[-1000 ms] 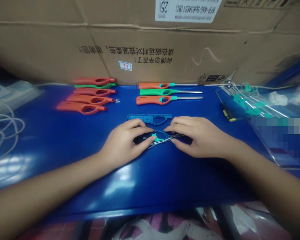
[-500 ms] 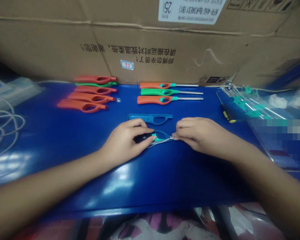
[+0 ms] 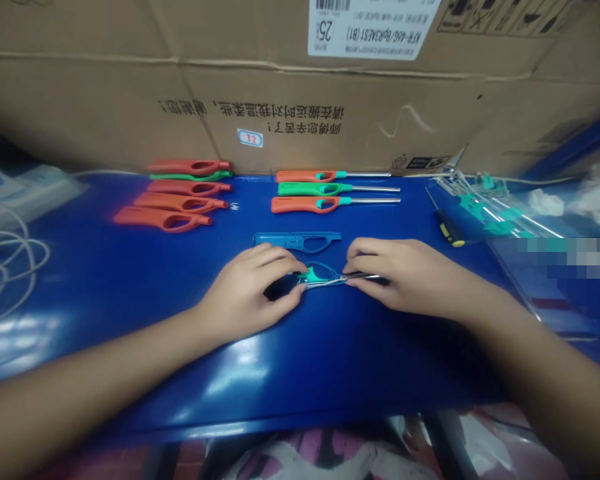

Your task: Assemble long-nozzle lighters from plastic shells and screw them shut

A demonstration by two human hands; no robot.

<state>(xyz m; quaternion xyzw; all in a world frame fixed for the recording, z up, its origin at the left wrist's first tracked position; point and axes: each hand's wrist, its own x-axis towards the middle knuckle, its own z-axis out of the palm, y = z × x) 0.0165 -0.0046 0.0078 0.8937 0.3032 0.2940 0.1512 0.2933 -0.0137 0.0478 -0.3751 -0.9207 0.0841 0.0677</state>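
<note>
My left hand (image 3: 253, 287) grips a blue lighter casing half (image 3: 325, 265) between thumb and fingers, its handle end mostly hidden by the hand. A teal trigger (image 3: 310, 275) sits in that half, and thin pale wires (image 3: 325, 285) run along its lower edge. At its right end, my right hand (image 3: 405, 272) pinches a slim metal tube (image 3: 369, 276). The tube's far end is hidden under the palm. Just beyond both hands lies a second blue casing half (image 3: 284, 238), flat on the table and touched by neither hand.
Three lighters (image 3: 307, 205) with metal tubes lie at the back. Several casings (image 3: 163, 217), mostly orange, lie left of them beside small springs (image 3: 234, 207). A screwdriver (image 3: 449, 230) and teal-and-metal parts (image 3: 495, 210) are at right. A cardboard box (image 3: 130, 93) walls the blue table's (image 3: 290, 380) back.
The right hand's fingers have shifted, and more of the metal tube shows between them. The left thumb and fingertips have moved slightly, uncovering more of the teal trigger. The view has shifted slightly.
</note>
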